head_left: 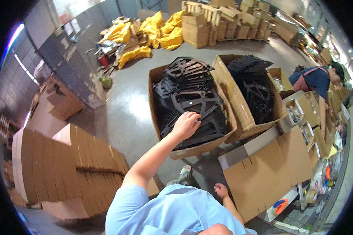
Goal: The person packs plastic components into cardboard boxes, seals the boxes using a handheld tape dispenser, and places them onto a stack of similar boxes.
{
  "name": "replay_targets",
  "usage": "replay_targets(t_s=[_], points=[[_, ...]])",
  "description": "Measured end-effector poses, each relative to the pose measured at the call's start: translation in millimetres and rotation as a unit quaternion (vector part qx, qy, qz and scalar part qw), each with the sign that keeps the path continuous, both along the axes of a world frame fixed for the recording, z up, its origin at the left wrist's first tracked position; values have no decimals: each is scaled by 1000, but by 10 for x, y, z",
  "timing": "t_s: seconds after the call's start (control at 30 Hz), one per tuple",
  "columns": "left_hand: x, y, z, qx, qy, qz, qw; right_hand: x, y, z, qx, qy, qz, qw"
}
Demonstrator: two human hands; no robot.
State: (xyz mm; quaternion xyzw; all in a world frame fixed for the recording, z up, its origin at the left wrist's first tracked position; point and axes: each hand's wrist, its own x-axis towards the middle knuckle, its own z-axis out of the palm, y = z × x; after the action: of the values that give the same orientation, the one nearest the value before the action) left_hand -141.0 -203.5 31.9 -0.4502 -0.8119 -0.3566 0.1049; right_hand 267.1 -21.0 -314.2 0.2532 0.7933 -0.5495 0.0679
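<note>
The work area is a concrete floor [131, 92] in a workshop, with yellow sheeting [161, 31] and piled cartons [195, 30] along the far side. To your left stand stacks of folded cardboard [47, 168].

Directly ahead of you, an open carton [208, 148] holds black openwork panels [198, 98], heaped loosely and overlapping at several angles. A second carton [239, 100] beside it contains more black parts [259, 92], packed close to the rim.

Your left hand [186, 124] is over the panels in the nearer carton, its fingers bent downward at the edge of one. Whether they pinch it cannot be told, as the fingertips are partly hidden. Your right hand [221, 190] is low at your side, near the cardboard sheet [259, 176], fingers curled inward; no object shows in it, and how tightly they close cannot be told.

Progress, as judged: at the picking stage. No panel is seen lifted clear of its carton, and none lies on the cardboard sheet. Both cartons remain well stocked, so most of the handling appears outstanding. A co-worker [313, 80] leans over small boxes at your right; that person's output cannot be assessed.
</note>
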Motion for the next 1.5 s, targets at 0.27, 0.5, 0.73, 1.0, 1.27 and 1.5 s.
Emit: replay_targets(t_s=[0.27, 0.5, 0.73, 1.0, 1.27, 1.5], points=[[-651, 766, -90, -273, -84, 36, 958, -131, 67, 695, 106, -79, -71, 989], [-690, 6, 990, -10, -46, 27, 999, -602, 23, 1692, 158, -93, -127, 975], [-574, -477, 1324, 8, 197, -287, 937, -1859, 329, 2701, -251, 200, -280, 905], [-602, -206, 800, 105, 169, -63, 978, -2969, 126, 3887, -355, 268, -196, 874], [-416, 343, 835, 86, -227, -153, 958, -3548, -541, 3748, 159, 416, 3, 895], [-1464, 706, 1069, 135, 93, 51, 985, -3233, -129, 4059, 172, 345, -11, 923]])
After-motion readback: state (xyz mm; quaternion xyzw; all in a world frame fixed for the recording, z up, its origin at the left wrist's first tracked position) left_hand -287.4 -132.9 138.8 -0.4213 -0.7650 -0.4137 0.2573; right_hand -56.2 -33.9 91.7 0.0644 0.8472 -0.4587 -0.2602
